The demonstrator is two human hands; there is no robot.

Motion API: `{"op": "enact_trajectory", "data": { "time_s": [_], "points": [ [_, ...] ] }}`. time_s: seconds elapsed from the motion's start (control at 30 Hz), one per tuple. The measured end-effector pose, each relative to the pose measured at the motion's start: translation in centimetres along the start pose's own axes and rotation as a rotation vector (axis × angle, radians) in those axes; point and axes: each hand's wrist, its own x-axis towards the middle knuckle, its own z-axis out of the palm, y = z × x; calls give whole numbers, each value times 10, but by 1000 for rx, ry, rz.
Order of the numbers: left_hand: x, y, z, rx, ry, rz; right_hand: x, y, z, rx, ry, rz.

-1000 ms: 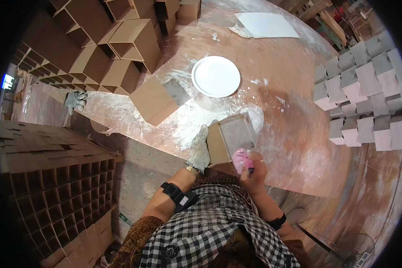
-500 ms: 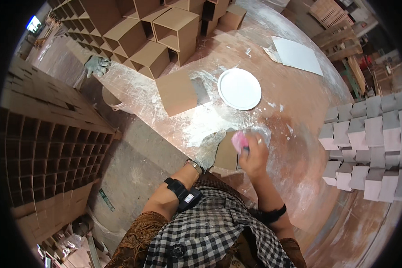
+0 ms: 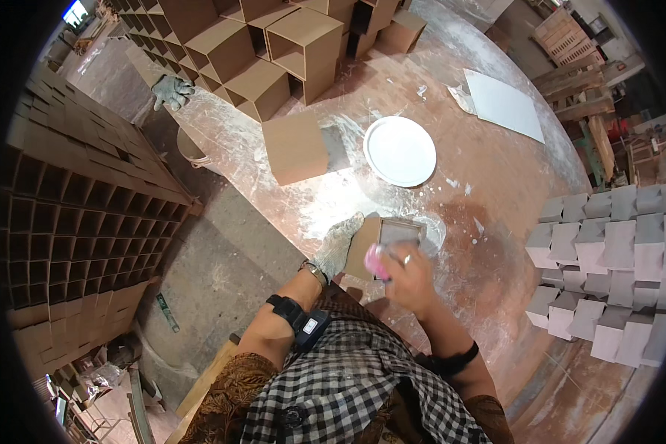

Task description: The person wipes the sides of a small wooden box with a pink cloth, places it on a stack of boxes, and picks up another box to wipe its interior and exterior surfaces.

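In front of me, on the table's near edge, a small brown cardboard box [image 3: 362,256] shows its plain left side and a framed grey opening. My left hand [image 3: 338,244], in a whitish dusty glove, grips the box along its left side; its fingertips are partly hidden. My bare right hand [image 3: 409,279], with a ring on one finger, is closed on a pink object [image 3: 376,262] over the box's near part. The hand is blurred, and what the pink object is does not show clearly. Just beyond the box lies a round white lid-like disc [image 3: 400,152].
A flat brown cardboard piece [image 3: 294,149] lies left of the disc. Stacked open brown boxes [image 3: 300,46] stand behind, near a grey glove [image 3: 172,92]. White-covered boxes [image 3: 588,244] are stacked at right, below a white sheet [image 3: 505,107]. More boxes [image 3: 89,222] fill the left.
My right hand has moved left and toward me with the pink object, uncovering the box's framed opening. My left hand stays at the box's left side. The whole view has shifted slightly.
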Motion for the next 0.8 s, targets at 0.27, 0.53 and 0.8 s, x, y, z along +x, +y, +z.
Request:
{"op": "enact_trajectory", "data": {
  "time_s": [0.27, 0.53, 0.8],
  "points": [
    [41, -45, -36, 432, -254, 432, 17, 8, 9, -50, 40, 103],
    [12, 11, 14, 65, -106, -11, 11, -4, 1, 176, 80, 60],
    [14, 6, 22, -80, 1, 1, 30, 6, 18, 7, 285, 497]
  ]
}}
